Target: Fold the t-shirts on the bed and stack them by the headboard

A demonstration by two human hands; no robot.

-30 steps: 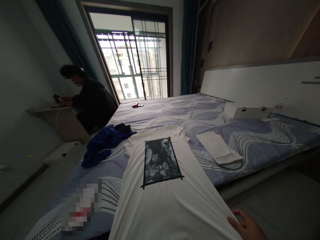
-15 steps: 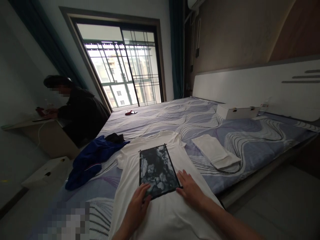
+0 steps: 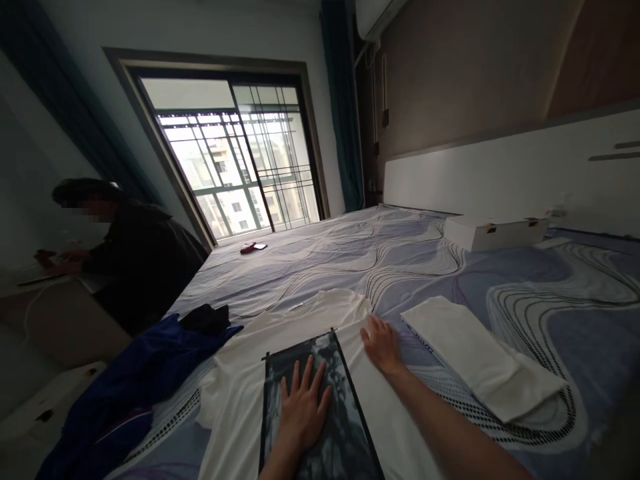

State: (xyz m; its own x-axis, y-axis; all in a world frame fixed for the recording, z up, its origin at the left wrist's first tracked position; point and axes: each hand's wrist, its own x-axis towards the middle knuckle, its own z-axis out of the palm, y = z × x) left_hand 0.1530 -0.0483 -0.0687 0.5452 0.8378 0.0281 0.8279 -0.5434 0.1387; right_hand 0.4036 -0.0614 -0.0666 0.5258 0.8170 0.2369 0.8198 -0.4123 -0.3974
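A white T-shirt (image 3: 235, 393) with a dark rectangular print lies flat, face up, on the bed (image 3: 350, 260). My left hand (image 3: 303, 407) presses flat on the print, fingers spread. My right hand (image 3: 383, 343) rests flat on the shirt's right shoulder, near the sleeve. Neither hand holds anything.
A folded white garment (image 3: 480, 363) lies to the right of the shirt. A blue garment with a black piece (image 3: 130, 387) is heaped at the left bed edge. A white box (image 3: 493, 233) sits by the headboard. A person in dark clothes (image 3: 135, 257) sits at a desk, left.
Both hands came onto the shirt and slid up it, from the print's lower edge towards the chest and shoulder. The view has moved closer to the bed.
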